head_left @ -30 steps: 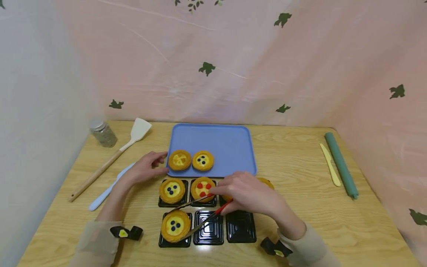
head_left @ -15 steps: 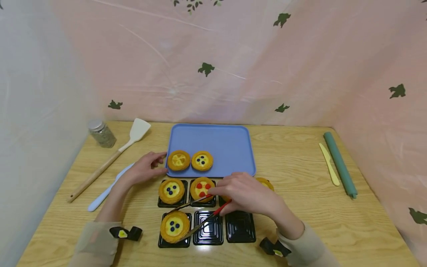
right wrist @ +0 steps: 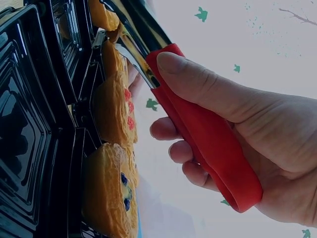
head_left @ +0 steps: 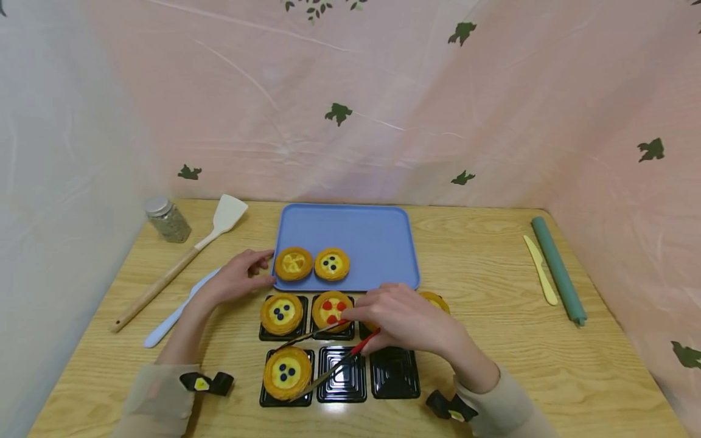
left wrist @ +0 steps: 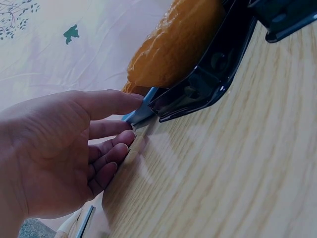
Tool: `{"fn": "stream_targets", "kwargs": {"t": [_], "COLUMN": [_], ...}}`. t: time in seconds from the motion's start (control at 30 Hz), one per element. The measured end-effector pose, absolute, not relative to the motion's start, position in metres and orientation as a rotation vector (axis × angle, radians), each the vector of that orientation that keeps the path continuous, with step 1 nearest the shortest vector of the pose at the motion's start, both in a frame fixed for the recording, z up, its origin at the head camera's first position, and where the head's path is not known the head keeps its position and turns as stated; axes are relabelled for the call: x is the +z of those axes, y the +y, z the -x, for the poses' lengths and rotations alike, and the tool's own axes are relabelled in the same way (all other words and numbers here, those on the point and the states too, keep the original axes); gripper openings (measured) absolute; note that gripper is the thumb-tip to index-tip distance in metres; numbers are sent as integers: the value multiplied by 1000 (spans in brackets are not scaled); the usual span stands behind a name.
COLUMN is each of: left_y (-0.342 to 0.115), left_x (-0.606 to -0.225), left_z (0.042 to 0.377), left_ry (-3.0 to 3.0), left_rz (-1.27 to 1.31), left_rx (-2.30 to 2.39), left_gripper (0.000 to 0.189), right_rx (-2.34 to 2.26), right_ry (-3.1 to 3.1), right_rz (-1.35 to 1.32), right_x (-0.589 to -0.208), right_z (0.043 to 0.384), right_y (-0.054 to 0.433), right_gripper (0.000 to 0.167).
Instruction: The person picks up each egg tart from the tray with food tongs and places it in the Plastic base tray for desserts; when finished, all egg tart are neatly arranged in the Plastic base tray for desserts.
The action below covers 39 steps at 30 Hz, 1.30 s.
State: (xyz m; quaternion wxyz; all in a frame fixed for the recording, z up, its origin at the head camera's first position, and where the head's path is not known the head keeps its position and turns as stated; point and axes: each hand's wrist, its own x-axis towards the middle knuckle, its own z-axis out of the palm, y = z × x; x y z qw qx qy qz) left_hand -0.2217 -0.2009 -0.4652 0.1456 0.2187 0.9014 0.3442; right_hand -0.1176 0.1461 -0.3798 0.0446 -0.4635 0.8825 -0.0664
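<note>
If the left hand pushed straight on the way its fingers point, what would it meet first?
Most likely the left hand would meet the near-side rim of the blue tray; it may already touch it, contact is unclear. Just beyond sits the wedge-topped tart.

Head view looking forward and down over table (head_left: 482,255), wrist views close, tilted, both showing tarts (right wrist: 110,111)

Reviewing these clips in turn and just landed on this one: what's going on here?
A person's right hand holds red-handled tongs, their arms on either side of a blue-dotted tart at the near left black container; whether they grip it is unclear. The left hand is at the left edge of a blue tray, where a yellow tart and another blue-dotted tart lie.
</note>
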Motion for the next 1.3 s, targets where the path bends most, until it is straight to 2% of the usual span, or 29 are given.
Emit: {"fn": "stream_targets", "kwargs": {"t": [0.9, 1.3], "left_y": [-199, -199], "left_x": [-463, -465], "left_z": [221, 222], "left_ry": [2591, 2607], "left_rz": [-624, -631], "left_rx": [1001, 998], "left_gripper": [68, 67], "right_rx": [-331, -369], "right_ry": [2794, 3101], "right_rz": [1318, 931], "right_x": [-364, -356], "right_z": [123, 145], "right_y": [164, 185], "right_gripper": [73, 74]}}
